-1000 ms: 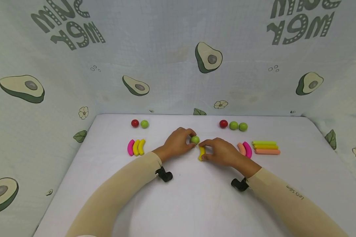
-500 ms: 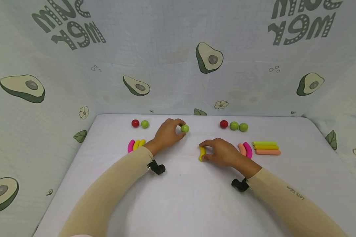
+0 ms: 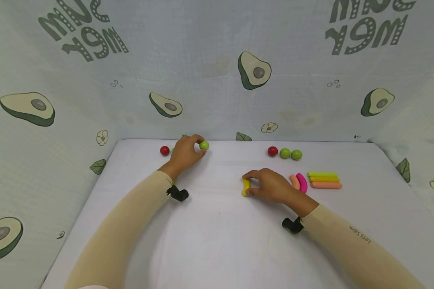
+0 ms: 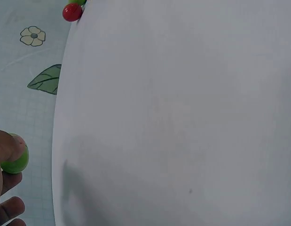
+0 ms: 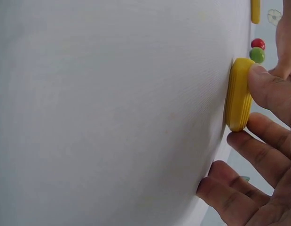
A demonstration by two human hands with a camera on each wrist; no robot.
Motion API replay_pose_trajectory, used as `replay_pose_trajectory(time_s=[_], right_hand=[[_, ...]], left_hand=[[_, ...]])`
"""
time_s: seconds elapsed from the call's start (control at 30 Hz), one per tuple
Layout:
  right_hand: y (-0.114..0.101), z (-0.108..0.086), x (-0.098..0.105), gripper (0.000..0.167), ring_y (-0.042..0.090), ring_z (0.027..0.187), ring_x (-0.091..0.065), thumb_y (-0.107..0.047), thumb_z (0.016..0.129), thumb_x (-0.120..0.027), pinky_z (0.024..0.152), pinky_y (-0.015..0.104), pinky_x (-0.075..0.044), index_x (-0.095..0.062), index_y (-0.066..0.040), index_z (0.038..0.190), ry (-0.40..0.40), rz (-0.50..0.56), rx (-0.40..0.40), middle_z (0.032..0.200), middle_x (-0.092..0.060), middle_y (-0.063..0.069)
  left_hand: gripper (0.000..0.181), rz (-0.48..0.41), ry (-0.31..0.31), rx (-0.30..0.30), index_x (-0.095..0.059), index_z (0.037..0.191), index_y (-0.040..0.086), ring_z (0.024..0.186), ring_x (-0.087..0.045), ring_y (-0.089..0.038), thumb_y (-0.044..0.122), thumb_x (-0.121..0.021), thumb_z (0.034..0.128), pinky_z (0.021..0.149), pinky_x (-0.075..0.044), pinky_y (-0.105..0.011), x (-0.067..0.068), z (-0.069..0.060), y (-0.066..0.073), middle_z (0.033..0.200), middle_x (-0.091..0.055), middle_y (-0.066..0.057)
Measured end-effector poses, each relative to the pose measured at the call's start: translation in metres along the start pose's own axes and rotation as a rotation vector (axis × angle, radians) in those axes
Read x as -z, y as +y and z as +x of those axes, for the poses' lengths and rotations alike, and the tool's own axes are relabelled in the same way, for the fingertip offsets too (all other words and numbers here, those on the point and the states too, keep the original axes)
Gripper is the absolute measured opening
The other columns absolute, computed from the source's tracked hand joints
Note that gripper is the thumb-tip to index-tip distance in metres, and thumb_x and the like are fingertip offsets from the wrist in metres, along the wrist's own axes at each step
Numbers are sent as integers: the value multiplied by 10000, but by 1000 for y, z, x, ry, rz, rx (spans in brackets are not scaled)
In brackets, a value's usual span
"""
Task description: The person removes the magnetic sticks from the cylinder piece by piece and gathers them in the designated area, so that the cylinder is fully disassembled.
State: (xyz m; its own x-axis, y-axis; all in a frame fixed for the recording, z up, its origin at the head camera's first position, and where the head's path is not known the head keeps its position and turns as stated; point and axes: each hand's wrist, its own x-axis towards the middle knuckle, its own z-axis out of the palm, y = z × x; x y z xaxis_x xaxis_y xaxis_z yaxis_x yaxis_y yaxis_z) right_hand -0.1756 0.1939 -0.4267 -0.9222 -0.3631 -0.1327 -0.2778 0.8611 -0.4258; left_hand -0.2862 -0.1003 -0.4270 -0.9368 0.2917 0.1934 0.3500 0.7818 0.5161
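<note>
In the head view my left hand (image 3: 184, 153) is raised near the table's back edge, pinching a small green ball (image 3: 204, 145) between thumb and fingers. The same green ball (image 4: 17, 162) shows at the left of the left wrist view. Near the table's middle, my right hand (image 3: 269, 185) pinches a short curved yellow piece (image 3: 246, 187) like a small banana. Close up, this yellow piece (image 5: 238, 94) has grooved sides and stands on the cloth between thumb and fingers. A red ball (image 3: 164, 151) lies left of my left hand, which mostly hides another green ball (image 3: 172, 151).
Right of centre at the back sit a red ball (image 3: 273, 151) and two green balls (image 3: 285, 153). Beside my right wrist lie an orange curved piece (image 3: 294, 182), a pink one (image 3: 302, 183) and several straight sticks (image 3: 325, 185). My left forearm hides most of the left curved pieces.
My left hand has carried the green ball leftward and back, away from the yellow piece. My right hand stays where it was, holding the yellow piece.
</note>
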Motion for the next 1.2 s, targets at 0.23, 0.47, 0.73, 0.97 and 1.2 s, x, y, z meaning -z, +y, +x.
replay_pose_trajectory(time_s=[0.23, 0.47, 0.73, 0.97, 1.2], right_hand=[[0, 0, 0, 526, 292, 1213, -601, -329, 841, -867, 949, 470, -532, -697, -189, 1319, -4, 7, -3, 1272, -692, 46], [-1, 0, 0, 529, 298, 1220, -599, -332, 842, -864, 950, 482, -532, -695, -189, 1322, -6, 0, -9, 1290, -686, 56], [-3, -1, 0, 531, 293, 1217, -601, -336, 845, -861, 945, 478, -536, -691, -200, 1329, -8, -12, -11, 1299, -682, 51], [-4, -2, 1, 524, 290, 1213, -599, -326, 851, -857, 937, 470, -538, -690, -196, 1330, -10, -5, -7, 1288, -684, 49], [-9, -4, -2, 515, 301, 1254, -576, -328, 844, -863, 981, 487, -509, -699, -189, 1312, -23, 28, -12, 1289, -683, 38]], left_hand=[[359, 41, 7, 19, -675, 1258, 91, 1221, -539, -301, 238, -757, 940, 1080, -393, -445, 7, 2, -18, 1229, -697, -54], [338, 72, 1, 42, -691, 1243, 89, 1187, -557, -315, 241, -743, 946, 1065, -392, -454, 10, 3, -33, 1214, -706, -54], [331, 135, -14, 64, -695, 1235, 102, 1178, -565, -333, 246, -738, 940, 1046, -400, -480, 9, 3, -43, 1200, -703, -64], [363, 157, -54, 101, -682, 1275, 112, 1156, -567, -353, 263, -722, 947, 1007, -418, -505, 12, 3, -43, 1205, -694, -81], [415, 144, -67, 117, -637, 1333, 115, 1200, -550, -367, 254, -707, 949, 1023, -410, -521, 12, 4, -42, 1249, -694, -74]])
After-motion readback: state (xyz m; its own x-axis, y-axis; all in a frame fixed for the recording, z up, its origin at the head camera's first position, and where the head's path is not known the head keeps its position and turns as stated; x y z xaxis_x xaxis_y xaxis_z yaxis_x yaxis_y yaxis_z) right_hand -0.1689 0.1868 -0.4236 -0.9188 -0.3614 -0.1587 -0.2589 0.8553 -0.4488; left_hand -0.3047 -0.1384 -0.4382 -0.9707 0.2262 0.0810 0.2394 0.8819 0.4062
